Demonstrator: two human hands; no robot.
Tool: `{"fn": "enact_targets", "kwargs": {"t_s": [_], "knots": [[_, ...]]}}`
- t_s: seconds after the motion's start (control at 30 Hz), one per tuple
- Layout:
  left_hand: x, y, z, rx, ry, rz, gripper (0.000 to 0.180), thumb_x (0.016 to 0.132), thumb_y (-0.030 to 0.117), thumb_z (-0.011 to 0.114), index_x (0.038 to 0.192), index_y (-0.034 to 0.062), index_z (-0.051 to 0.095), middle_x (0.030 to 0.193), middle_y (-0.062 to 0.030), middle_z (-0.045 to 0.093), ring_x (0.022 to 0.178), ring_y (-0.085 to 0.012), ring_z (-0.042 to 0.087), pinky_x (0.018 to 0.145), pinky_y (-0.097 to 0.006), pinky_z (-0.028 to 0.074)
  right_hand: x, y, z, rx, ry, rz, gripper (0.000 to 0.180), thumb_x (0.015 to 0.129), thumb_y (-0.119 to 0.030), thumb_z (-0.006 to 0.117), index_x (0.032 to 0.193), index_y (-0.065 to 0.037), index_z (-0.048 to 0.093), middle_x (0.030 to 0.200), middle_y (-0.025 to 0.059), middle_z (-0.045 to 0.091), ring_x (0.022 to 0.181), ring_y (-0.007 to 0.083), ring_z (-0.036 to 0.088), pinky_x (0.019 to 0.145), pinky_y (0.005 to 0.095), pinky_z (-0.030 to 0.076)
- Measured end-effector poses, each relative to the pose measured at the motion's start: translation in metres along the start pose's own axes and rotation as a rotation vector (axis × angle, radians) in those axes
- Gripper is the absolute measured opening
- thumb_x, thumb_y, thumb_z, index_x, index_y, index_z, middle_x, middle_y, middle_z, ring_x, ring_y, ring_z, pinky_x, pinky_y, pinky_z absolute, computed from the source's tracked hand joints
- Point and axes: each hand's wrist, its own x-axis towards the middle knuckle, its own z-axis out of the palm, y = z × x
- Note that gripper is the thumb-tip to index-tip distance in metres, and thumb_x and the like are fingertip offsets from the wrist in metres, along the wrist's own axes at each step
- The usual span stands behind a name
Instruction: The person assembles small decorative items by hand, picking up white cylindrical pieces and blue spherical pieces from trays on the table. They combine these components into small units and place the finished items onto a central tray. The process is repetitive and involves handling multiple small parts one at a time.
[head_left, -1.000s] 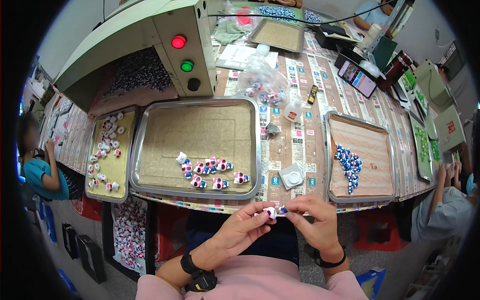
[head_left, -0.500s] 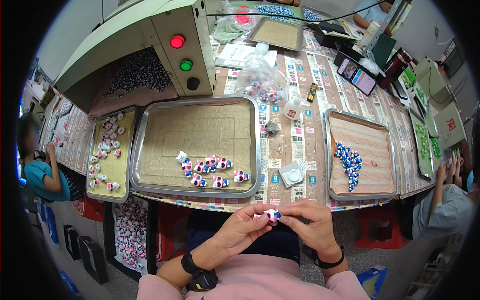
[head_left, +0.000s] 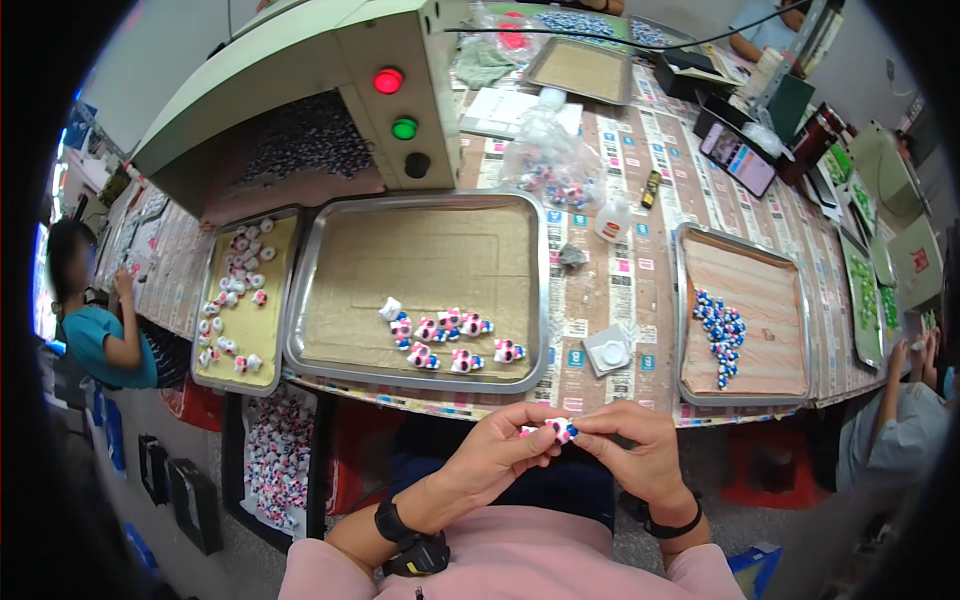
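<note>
In front of my lap, just off the table's near edge, my left hand pinches a small white and pink toy figurine with dark eye patches. My right hand is closed on the blue part at the figurine's right end, its fingertips meeting those of the left. Ahead lies a large metal tray, where several assembled figurines with blue parts sit near the front. A pink-lined tray at right holds a heap of small blue and white pieces.
A yellow tray of white pieces stands left, beside a beige machine with red and green lights. A white bottle, a propped phone and a white square pad rest on the table. Below left is a box of figurines.
The whole view has shifted a little, so the table and trays sit farther right in the picture. Both hands keep hold of the figurine in nearly the same pose.
</note>
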Motion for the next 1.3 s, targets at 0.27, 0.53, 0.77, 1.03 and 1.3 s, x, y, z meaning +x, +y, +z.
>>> {"fn": "enact_targets", "kwargs": {"t_s": [0.27, 0.53, 0.77, 1.03, 1.3], "knots": [[-0.026, 0.077, -0.021, 0.774, 0.445, 0.466, 0.025, 0.09, 0.012, 0.066, 0.112, 0.003, 0.065, 0.095, -0.0045, 0.066, 0.082, -0.0095, 0.061, 0.073, -0.022, 0.049, -0.001, -0.001, -0.007, -0.061, 0.066, -0.018, 0.025, 0.078, -0.001, 0.074, 0.103, -0.003, 0.072, 0.098, 0.0115, 0.07, 0.081, 0.0173, 0.066, 0.069, 0.026, 0.052], [-0.058, 0.125, -0.089, 1.535, 0.825, 0.609, 0.021, 0.077, 0.004, 0.068, 0.098, -0.0018, 0.067, 0.096, -0.0147, 0.068, 0.09, -0.0249, 0.065, 0.079, -0.032, 0.048, -0.017, 0.029, -0.086, -0.582, 0.615, 0.06, 0.018, 0.082, 0.002, 0.064, 0.1, 0.001, 0.069, 0.098, 0.0141, 0.068, 0.093, 0.0264, 0.065, 0.074, 0.031, 0.052], [-0.052, 0.116, -0.069, 1.499, 0.909, 0.77, 0.041, 0.078, -0.005, 0.058, 0.118, 0.0017, 0.054, 0.096, -0.0063, 0.048, 0.089, -0.0189, 0.048, 0.083, -0.028, 0.04, -0.039, 0.048, -0.123, -0.795, 0.594, 0.258, 0.017, 0.08, 0.0, 0.065, 0.097, 0.0, 0.069, 0.098, 0.0133, 0.065, 0.089, 0.0305, 0.061, 0.077, 0.0382, 0.049], [-0.044, 0.074, -0.02, 0.72, 0.337, 0.505, 0.025, 0.088, -0.003, 0.049, 0.112, 0.0013, 0.049, 0.106, -0.0075, 0.056, 0.092, -0.0112, 0.054, 0.077, -0.023, 0.047, -0.02, 0.061, -0.12, -0.931, 0.512, 0.278, 0.02, 0.076, -0.004, 0.069, 0.096, -0.001, 0.068, 0.094, 0.014, 0.063, 0.086, 0.0313, 0.06, 0.078, 0.0391, 0.048], [-0.016, 0.035, 0.006, 0.296, 0.048, 0.04, 0.023, 0.096, 0.005, 0.053, 0.117, -0.0047, 0.053, 0.115, -0.0198, 0.062, 0.088, -0.0184, 0.065, 0.073, -0.027, 0.056, -0.018, 0.06, -0.108, -0.137, 0.637, 0.268, 0.018, 0.084, 0.005, 0.063, 0.102, 0.004, 0.066, 0.098, 0.0072, 0.061, 0.079, 0.0121, 0.062, 0.07, 0.0246, 0.05]]}}
